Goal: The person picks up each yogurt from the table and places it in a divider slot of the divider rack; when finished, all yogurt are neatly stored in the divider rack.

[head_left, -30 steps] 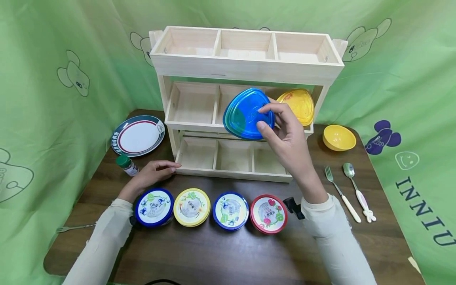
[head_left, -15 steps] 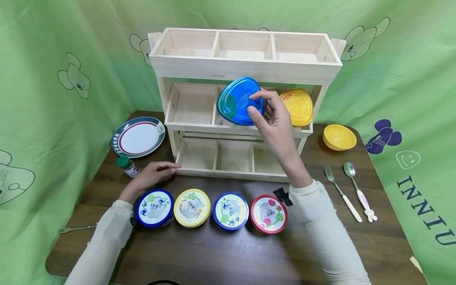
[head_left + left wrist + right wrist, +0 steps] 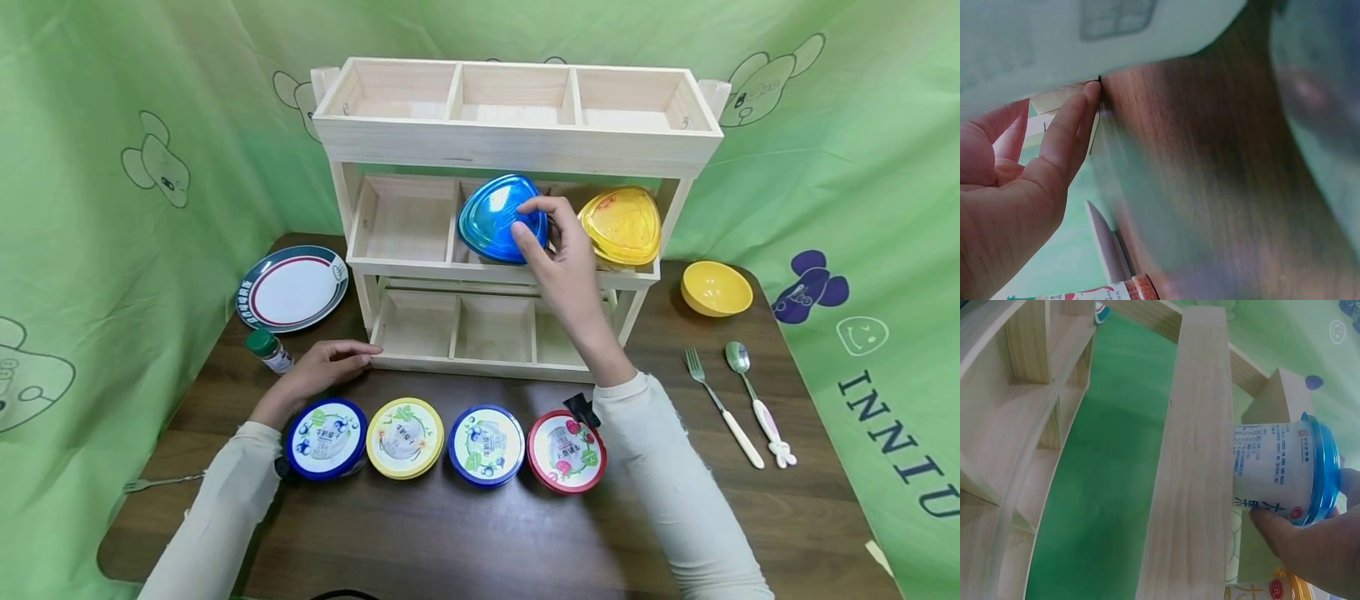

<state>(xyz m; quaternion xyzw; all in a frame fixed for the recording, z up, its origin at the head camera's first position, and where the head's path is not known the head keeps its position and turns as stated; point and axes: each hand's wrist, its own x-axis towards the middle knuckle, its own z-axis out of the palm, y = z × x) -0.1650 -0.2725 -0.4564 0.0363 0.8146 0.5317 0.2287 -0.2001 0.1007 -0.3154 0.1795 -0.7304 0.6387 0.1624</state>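
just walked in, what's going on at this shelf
A person's right hand holds the blue cup at the middle compartment of the shelf's middle tier. The yellow cup sits in the compartment to its right. The left hand touches the shelf's lower left corner. Four tubs stand in a row on the table in front. Whether the blue cup's base has touched down is hidden.
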